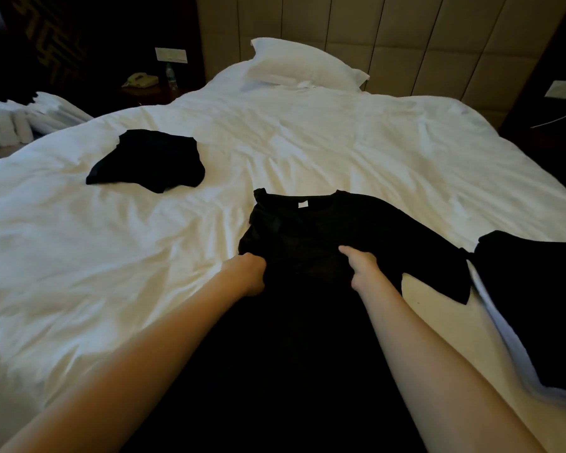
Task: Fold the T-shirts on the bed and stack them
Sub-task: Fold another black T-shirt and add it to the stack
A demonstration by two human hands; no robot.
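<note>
So you've got the black T-shirt (307,230) lying on the near middle of the bed, collar pointing away from you with the little white label (303,204) showing. Your left hand (247,273) has its fingers curled into the fabric at the shirt's left edge, and your right hand (361,266) is bunching a fistful of cloth around mid-chest. My guess is you're mid side-fold. If so, lift only slightly and pull the cloth taut between your hands before you lay it over, or that soft jersey will sag and crease. The right sleeve (438,266) is splayed out toward the bed's edge, so I'd tuck that in next so both sides match. The lower half of the shirt is lost in shadow near you, and I honestly can't tell how the hem lies. The white duvet (111,256) is soft and rumpled, so smooth each fold with a flat palm or it'll pick up the wrinkles underneath. The folded black shirt (147,161) sits well apart to the far left, which looks like your stack spot, and another dark garment (536,289) waits at the right edge. Further off there's a pillow (307,65) against the padded headboard (406,44), a phone (141,80) and water bottle (171,76) on the nightstand, and folded white linens (13,119) at the left.
</note>
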